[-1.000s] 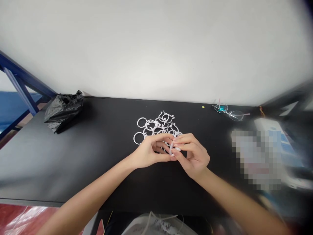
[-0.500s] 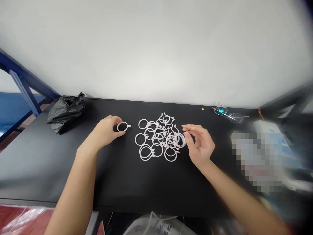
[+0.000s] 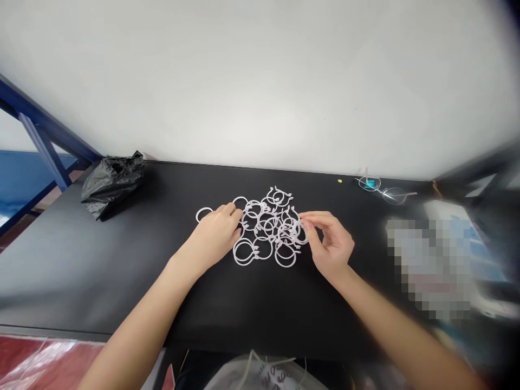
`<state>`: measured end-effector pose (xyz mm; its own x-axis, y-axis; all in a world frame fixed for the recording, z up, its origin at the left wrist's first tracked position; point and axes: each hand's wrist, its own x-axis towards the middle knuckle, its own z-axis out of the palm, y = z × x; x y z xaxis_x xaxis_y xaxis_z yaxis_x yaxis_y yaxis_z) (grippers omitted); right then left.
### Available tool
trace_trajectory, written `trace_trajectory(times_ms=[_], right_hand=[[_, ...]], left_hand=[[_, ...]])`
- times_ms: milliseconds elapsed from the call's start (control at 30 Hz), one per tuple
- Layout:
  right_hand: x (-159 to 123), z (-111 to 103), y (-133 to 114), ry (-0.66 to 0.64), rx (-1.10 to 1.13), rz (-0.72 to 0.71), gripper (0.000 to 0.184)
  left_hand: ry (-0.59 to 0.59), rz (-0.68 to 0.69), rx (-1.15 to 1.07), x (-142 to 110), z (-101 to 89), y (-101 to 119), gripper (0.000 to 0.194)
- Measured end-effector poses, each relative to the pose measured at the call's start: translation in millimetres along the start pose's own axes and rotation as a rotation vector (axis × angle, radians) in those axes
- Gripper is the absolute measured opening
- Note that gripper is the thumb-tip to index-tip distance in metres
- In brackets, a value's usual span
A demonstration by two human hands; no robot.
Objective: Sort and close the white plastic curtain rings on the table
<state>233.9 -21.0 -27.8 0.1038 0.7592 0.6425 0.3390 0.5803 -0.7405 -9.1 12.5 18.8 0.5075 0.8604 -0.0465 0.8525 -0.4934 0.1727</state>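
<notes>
A heap of several white plastic rings (image 3: pixel 268 230) lies on the black table (image 3: pixel 122 271). One white ring (image 3: pixel 203 214) lies alone to the left of the heap. My left hand (image 3: pixel 217 235) rests at the heap's left edge, fingers curled onto a ring there. My right hand (image 3: pixel 329 244) is at the heap's right edge, thumb and forefinger pinched on a ring at the side of the pile.
A crumpled black plastic bag (image 3: pixel 111 181) sits at the table's back left. A pair of glasses (image 3: pixel 382 189) lies at the back right by the white wall. Blurred items fill the right side. A blue metal frame (image 3: pixel 38 141) stands at far left.
My left hand set one ring down to the left of the heap, let go and moved back to the heap. My right hand closed its fingers on a ring at the heap's right edge.
</notes>
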Motion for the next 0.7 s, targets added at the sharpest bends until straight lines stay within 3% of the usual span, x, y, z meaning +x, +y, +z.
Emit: trace_trajectory(times_ms=[133, 233, 300, 367, 467, 567, 700], right_hand=[[1, 0, -2, -0.023, -0.006, 0.008, 0.013], [3, 0, -8, -0.094, 0.005, -0.003, 0.016], [4, 1, -14, -0.217, 0.057, -0.025, 0.027], [5, 2, -20, -0.351, 0.118, -0.040, 0.041], [6, 1, -27, -0.413, 0.144, -0.040, 0.031], [9, -3, -28, -0.367, 0.166, 0.007, 0.021], [9, -5, -28, -0.412, 0.215, 0.068, 0.018]], left_hand=[[-0.067, -0.045, 0.090, 3, 0.9, 2, 0.024], [0.053, -0.037, -0.054, 0, -6.9, -2, 0.025], [0.122, 0.083, -0.271, -2, -10.8, 2, 0.024], [0.114, 0.260, -0.487, -5, -10.8, 11, 0.024], [0.116, 0.382, -0.707, -5, -4.1, 24, 0.023], [0.190, 0.287, -0.945, -3, 3.2, 31, 0.016], [0.099, 0.120, -1.271, 0, 8.2, 33, 0.013]])
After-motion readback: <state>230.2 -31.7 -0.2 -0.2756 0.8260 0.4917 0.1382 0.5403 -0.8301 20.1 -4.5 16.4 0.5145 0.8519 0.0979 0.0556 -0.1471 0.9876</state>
